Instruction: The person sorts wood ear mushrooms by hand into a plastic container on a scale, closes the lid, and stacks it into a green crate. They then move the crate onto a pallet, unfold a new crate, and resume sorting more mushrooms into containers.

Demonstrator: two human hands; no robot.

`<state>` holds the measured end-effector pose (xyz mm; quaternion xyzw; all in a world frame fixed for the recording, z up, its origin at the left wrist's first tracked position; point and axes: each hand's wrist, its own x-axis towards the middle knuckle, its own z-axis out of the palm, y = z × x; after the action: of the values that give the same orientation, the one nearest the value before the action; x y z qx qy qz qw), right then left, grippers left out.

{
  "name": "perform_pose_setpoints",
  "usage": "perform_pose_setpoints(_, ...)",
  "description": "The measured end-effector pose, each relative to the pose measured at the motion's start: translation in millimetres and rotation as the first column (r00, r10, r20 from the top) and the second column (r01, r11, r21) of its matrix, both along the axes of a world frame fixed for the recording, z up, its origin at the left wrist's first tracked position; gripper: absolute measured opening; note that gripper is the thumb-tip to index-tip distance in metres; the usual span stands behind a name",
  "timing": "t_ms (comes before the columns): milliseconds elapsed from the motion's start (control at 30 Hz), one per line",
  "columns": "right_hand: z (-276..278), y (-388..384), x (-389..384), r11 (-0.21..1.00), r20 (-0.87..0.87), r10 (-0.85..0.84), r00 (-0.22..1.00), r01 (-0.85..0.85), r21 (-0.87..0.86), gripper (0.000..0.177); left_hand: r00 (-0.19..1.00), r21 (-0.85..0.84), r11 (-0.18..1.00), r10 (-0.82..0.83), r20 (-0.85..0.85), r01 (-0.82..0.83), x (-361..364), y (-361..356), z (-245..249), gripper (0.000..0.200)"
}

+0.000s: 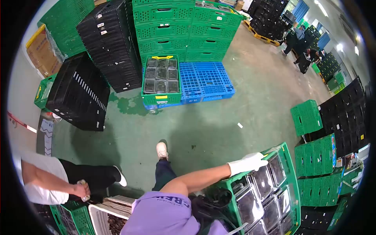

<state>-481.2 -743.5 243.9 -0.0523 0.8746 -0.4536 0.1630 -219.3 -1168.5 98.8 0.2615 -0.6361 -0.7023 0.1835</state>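
From the purple sleeve at the bottom, my left arm reaches right. My left hand [248, 163], in a white glove, is closed on the upper left rim of a green crate [295, 184], beside a yellow clip. The crate is tilted at the lower right, close to my body. Clear-lidded boxes [261, 182] with dark contents fill it in rows. My right hand is not in view.
A blue pallet [207, 80] ahead bears a green crate of boxes [161, 74] and stacked green crates. Black crate stacks [80, 92] stand left, green crates [315, 156] right. A co-worker's bare hand [82, 190] holds something small at lower left, near a white basket [98, 219].
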Motion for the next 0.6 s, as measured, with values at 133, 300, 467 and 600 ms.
perform_pose_setpoints(133,-4,-87,44,0.997,0.023,0.065,0.998,-0.064,-0.033,0.016,0.993,0.010,0.993,0.119,-0.014,-0.119,93,-75,-18,0.033)
perform_pose_setpoints(300,-18,-217,74,0.971,0.076,0.233,0.970,-0.227,-0.076,0.020,0.930,-0.084,0.930,0.363,0.066,-0.357,240,-167,6,0.027)
perform_pose_setpoints(467,-72,-407,63,0.854,0.112,0.512,0.852,-0.491,-0.171,0.027,0.773,-0.018,0.773,0.634,0.016,-0.634,369,-226,8,0.031)
perform_pose_setpoints(600,-111,-603,122,0.761,0.175,0.649,0.740,-0.631,-0.151,0.020,0.580,-0.048,0.587,0.808,0.104,-0.808,461,-245,-31,0.038)
